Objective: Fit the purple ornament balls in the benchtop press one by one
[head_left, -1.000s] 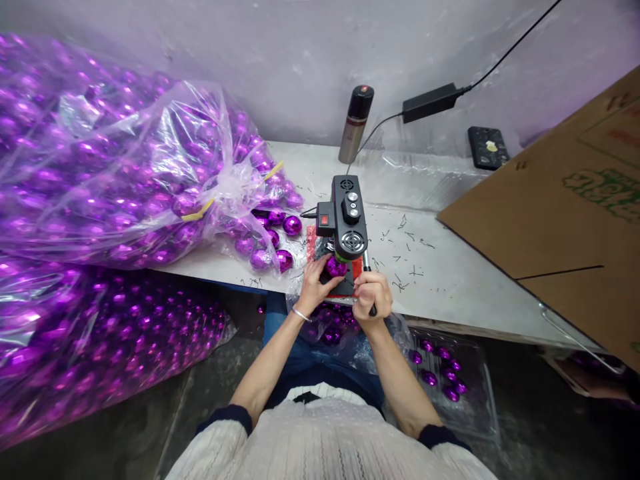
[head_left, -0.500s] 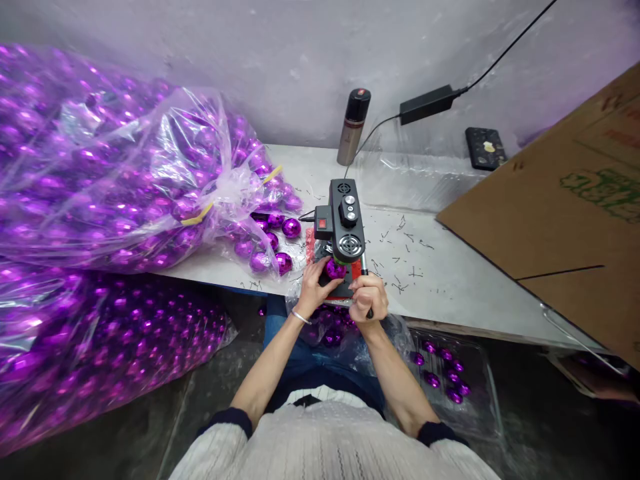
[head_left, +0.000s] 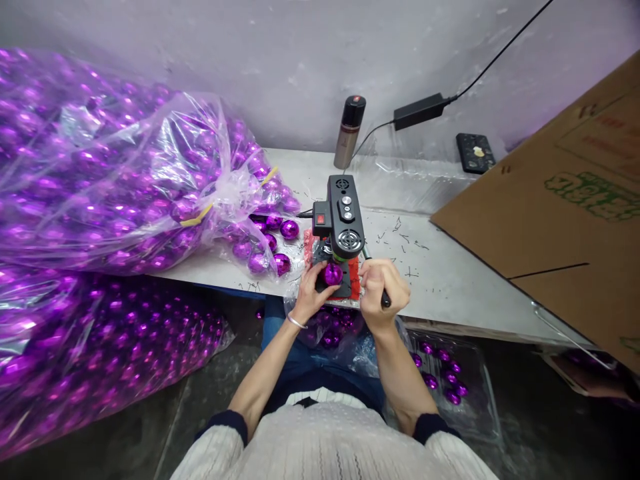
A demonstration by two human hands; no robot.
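Between the fingers and thumb of my left hand (head_left: 311, 293) is a shiny purple faceted ball (head_left: 333, 274). It sits on the dark base of a small black press machine (head_left: 346, 212), just below the machine's round-ended head. My right hand (head_left: 384, 292) is wrapped round the press's lever handle (head_left: 385, 299), whose black grip tip shows under the fist. Red material (head_left: 355, 279) lies beneath the machine's base. More purple balls (head_left: 289, 230) rest on the table left of the machine, some of them under clear plastic.
Big clear bags of purple balls (head_left: 100, 173) crowd the left. A spray can (head_left: 349, 132), a power adapter (head_left: 419, 111) and a dark phone-like object (head_left: 475, 153) are at the back. A cardboard box (head_left: 550, 220) leans in from the right. Below the table edge, a clear tray (head_left: 493, 400) holds several balls.
My right hand has moved outward to the right with the lever. The press head now stands a little clear of the ball, which shows more fully in my left hand.
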